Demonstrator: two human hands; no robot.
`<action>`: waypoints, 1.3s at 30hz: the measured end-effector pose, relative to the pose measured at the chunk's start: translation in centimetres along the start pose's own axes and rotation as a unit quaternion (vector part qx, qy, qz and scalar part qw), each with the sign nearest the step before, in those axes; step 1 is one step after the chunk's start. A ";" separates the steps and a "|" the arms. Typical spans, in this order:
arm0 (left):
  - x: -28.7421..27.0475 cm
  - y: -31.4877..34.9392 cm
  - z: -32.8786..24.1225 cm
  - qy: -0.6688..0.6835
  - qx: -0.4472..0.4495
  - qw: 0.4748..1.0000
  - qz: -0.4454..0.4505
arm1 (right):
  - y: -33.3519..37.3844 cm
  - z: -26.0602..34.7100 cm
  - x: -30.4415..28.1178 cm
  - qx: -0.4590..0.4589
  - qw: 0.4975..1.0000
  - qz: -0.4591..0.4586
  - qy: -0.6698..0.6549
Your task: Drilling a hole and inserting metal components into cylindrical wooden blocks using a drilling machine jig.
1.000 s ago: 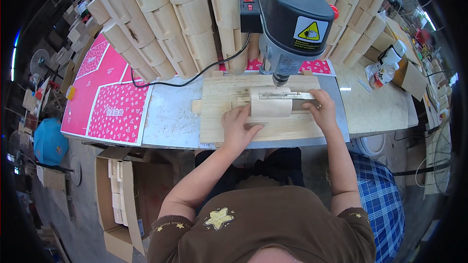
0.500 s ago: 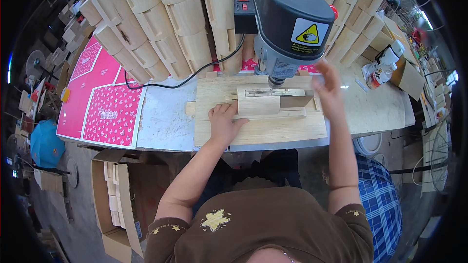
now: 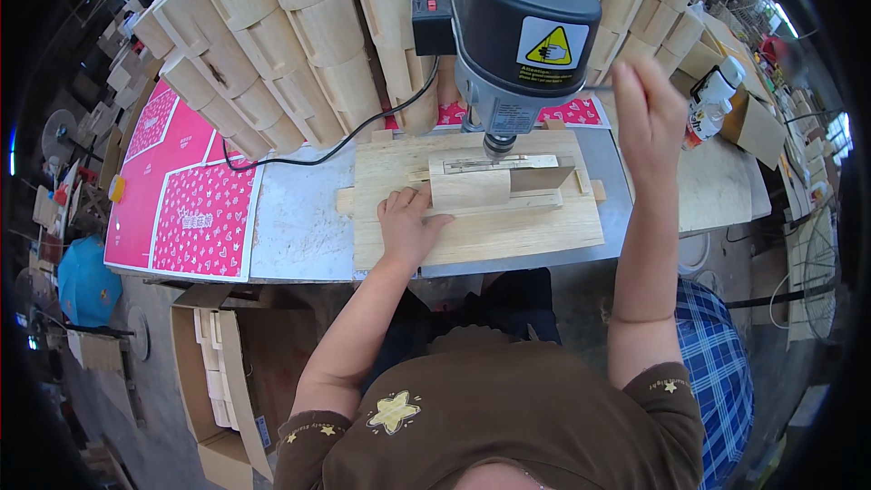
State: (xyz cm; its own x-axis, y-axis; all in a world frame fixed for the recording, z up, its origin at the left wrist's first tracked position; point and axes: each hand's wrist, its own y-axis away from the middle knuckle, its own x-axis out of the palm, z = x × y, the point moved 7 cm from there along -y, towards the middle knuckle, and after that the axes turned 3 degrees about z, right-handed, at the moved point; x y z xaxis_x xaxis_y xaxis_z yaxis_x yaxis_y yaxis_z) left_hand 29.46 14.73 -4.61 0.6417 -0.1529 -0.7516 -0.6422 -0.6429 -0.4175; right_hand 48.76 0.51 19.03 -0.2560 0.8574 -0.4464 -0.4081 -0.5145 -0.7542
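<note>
A pale wooden block [image 3: 469, 191] with a rounded front face lies in a wooden jig on a flat wooden board [image 3: 517, 243]. My left hand [image 3: 408, 225] steadies the block at its left end, thumb along the lower front edge. Above the block's slotted top stands a drill press [image 3: 526, 23], its chuck [image 3: 498, 143] close over the wood; whether the bit touches is hidden. At the press's right side, my right hand [image 3: 651, 113] is closed round the feed lever [image 3: 597, 88]. A thin brown upright plate [image 3: 543, 181] stands at the block's right.
Tall stacks of similar wooden blocks [image 3: 318, 45] rise behind the press. A black cable [image 3: 336, 146] runs left across the table. Pink printed sheets [image 3: 204, 222] cover the left side. Bottles [image 3: 708, 113] stand at right; an open carton [image 3: 231, 381] holding wooden pieces sits below.
My right hand has moved up and outward at the press's right side and is now closed round the lever. The left hand keeps its place at the block. The whole view has shifted slightly.
</note>
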 end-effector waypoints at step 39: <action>2.2 -0.5 -2.2 -0.003 0.008 1.000 0.002 | 5.0 -0.1 0.9 -0.012 1.000 0.009 -0.012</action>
State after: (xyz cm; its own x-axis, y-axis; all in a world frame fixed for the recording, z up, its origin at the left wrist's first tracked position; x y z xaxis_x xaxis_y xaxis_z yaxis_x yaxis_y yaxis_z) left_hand 32.12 13.07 -4.97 0.6362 -0.1518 -0.7565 -0.6523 -0.6295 -0.4223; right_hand 46.60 -1.27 14.84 -0.2851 0.8471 -0.4485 -0.3827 -0.5296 -0.7570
